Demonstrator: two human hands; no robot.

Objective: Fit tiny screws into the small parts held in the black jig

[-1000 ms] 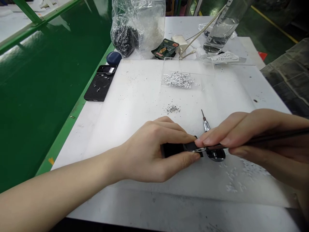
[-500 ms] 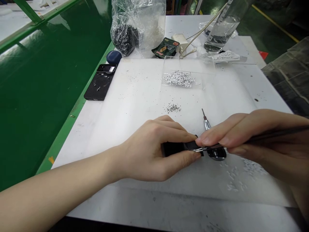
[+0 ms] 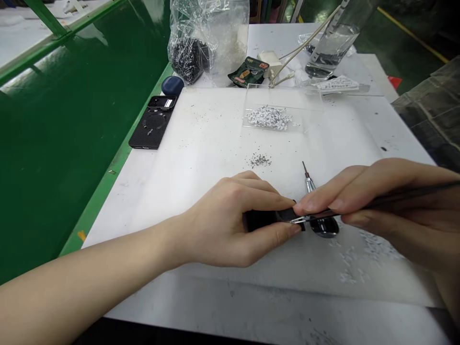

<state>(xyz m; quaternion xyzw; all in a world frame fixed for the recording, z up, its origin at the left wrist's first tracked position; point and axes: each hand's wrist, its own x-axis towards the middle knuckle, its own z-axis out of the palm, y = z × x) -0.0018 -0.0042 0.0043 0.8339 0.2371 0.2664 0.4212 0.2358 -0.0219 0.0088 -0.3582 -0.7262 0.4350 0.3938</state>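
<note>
The left hand [image 3: 223, 225] grips a black rectangular part [image 3: 260, 220] between thumb and fingers, its long axis running left to right, its right end toward the right hand [image 3: 395, 206]. That hand pinches slim tweezers [image 3: 316, 215], which point left, tips at the part's right end. A dark glossy rounded piece [image 3: 325, 229] sits below them; just beyond, a precision screwdriver [image 3: 308, 179] points away. Farther along the worktop [image 3: 201, 143] lies a clear tray [image 3: 280, 91] of small white pieces [image 3: 269, 118]; a black phone case [image 3: 151, 127] lies left. Print on a green sachet [image 3: 247, 72] is too small to read.
</note>
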